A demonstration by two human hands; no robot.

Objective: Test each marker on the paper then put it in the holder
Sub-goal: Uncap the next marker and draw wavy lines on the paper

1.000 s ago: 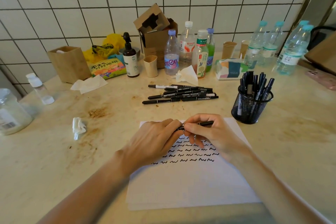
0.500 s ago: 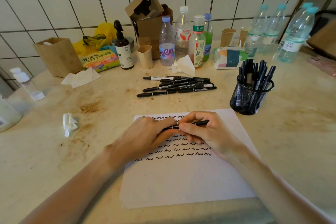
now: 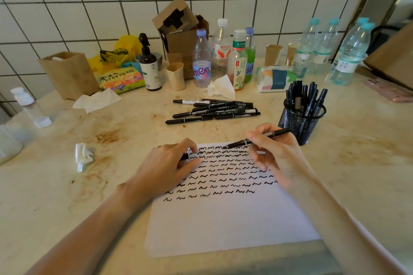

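Nearest the viewer, a white sheet of paper (image 3: 223, 225) lies flat on the stained bench (image 3: 357, 174), its upper half filled with rows of black squiggles. The left hand (image 3: 166, 168) rests on the paper's upper left part, fingers curled around a small black cap (image 3: 184, 157) that peeks out between thumb and forefinger. The right hand (image 3: 276, 152) pinches an uncapped black marker (image 3: 254, 139), its tip pointing left over the top row of squiggles; whether the tip touches the sheet cannot be told. Just beyond the right hand stands a black mesh holder (image 3: 300, 121) with several dark markers upright in it. Farther back, left of the holder, a loose pile of black markers (image 3: 212, 111) lies on the bench. Behind these, bottles, cups and a cardboard box line the tiled wall.
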